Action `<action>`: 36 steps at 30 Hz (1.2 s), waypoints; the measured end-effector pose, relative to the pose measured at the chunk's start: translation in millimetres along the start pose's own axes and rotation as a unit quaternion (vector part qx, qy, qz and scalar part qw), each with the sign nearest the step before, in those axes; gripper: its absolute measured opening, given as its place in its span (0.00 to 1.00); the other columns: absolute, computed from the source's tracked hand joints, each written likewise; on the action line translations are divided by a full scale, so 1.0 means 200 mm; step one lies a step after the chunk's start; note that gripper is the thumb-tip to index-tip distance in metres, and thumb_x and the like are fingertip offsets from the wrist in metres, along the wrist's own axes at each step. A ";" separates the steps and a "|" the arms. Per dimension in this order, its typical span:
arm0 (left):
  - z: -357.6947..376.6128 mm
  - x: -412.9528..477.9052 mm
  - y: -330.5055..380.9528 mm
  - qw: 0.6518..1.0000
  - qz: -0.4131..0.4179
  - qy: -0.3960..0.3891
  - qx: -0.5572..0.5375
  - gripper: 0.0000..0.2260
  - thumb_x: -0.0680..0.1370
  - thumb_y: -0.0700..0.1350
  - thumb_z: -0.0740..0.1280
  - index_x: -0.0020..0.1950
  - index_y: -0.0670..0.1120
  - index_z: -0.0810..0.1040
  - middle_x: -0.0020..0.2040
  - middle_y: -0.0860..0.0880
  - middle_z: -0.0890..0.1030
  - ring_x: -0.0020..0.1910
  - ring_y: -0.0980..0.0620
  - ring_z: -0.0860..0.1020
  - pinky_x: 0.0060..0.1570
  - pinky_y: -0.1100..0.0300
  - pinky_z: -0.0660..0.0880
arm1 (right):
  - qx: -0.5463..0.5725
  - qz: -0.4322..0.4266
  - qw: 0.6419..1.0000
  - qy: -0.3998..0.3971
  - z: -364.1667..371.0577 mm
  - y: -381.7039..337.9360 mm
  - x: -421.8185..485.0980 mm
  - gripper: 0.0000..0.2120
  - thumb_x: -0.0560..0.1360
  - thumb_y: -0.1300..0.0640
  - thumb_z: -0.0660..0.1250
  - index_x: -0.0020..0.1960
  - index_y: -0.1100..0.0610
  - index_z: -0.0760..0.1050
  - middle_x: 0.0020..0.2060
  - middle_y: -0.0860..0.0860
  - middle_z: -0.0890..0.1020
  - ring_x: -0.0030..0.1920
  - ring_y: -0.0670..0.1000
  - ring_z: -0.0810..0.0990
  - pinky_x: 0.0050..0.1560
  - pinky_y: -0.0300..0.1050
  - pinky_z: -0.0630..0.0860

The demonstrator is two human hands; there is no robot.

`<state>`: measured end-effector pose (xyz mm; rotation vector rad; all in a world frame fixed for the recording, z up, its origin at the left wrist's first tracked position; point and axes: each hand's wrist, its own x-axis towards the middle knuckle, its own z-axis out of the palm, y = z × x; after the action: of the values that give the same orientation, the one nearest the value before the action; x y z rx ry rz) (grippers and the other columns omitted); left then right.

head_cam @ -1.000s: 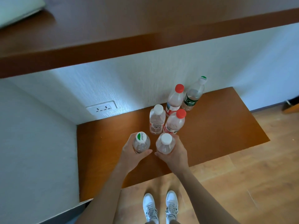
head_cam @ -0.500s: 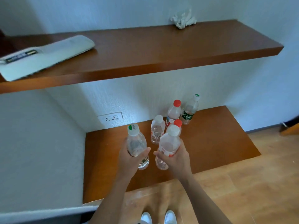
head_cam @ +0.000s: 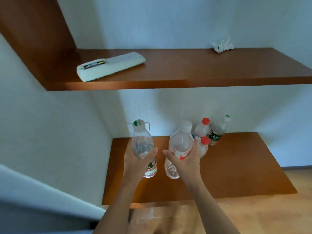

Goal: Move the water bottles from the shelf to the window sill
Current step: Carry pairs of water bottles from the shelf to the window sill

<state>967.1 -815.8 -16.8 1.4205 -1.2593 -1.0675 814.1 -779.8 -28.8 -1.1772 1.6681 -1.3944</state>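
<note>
My left hand (head_cam: 135, 162) grips a clear water bottle with a green-and-white cap (head_cam: 142, 144), lifted above the low wooden shelf (head_cam: 236, 166). My right hand (head_cam: 184, 162) grips a second clear bottle with a white cap and red-and-white label (head_cam: 180, 144), also held off the shelf. Behind them, against the wall, stand two red-capped bottles (head_cam: 201, 129) (head_cam: 203, 146) and a bottle with a green label (head_cam: 217, 132). A further bottle may be hidden behind the one in my right hand. No window sill is in view.
An upper wooden shelf (head_cam: 185, 70) carries a white remote control (head_cam: 110, 65) and a crumpled white tissue (head_cam: 221, 44). A wall socket (head_cam: 146, 125) sits behind the left bottle. White walls close the corner at left; wooden floor (head_cam: 278, 215) lies at lower right.
Both hands have raised their bottles off the low shelf and tipped them toward me. My view has tilted upward, bringing the upper shelf fully into sight.
</note>
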 end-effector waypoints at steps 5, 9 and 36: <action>-0.15 -0.05 0.01 0.997 -0.010 0.069 0.023 0.29 0.70 0.49 0.77 0.65 0.56 0.66 0.54 0.58 0.74 0.52 0.56 0.75 0.49 0.64 0.75 | 0.000 -0.019 0.996 -0.092 0.15 -0.04 0.01 0.34 0.67 0.44 0.77 0.63 0.33 0.58 0.56 0.22 0.65 0.55 0.22 0.69 0.51 0.17 0.65; -0.28 -0.16 0.00 0.992 -0.010 0.123 -0.019 0.22 0.68 0.49 0.78 0.55 0.62 0.70 0.50 0.56 0.79 0.49 0.59 0.81 0.42 0.69 0.76 | 0.005 -0.080 0.983 -0.166 0.27 -0.06 0.04 0.28 0.68 0.50 0.80 0.59 0.38 0.66 0.50 0.20 0.74 0.55 0.29 0.75 0.50 0.22 0.72; -0.60 -2.13 -0.08 0.650 -0.092 0.754 0.012 0.22 0.62 0.56 0.79 0.53 0.57 0.76 0.48 0.52 0.83 0.49 0.51 0.82 0.54 0.46 0.79 | 0.089 -0.184 0.596 -0.777 0.67 -0.26 -1.51 0.30 0.65 0.56 0.83 0.57 0.43 0.69 0.51 0.39 0.80 0.50 0.32 0.78 0.46 0.25 0.72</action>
<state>1045.0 -381.1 1.5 1.7238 0.1462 0.2668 1061.0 -554.8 -25.3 -1.7607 -0.0122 -0.1946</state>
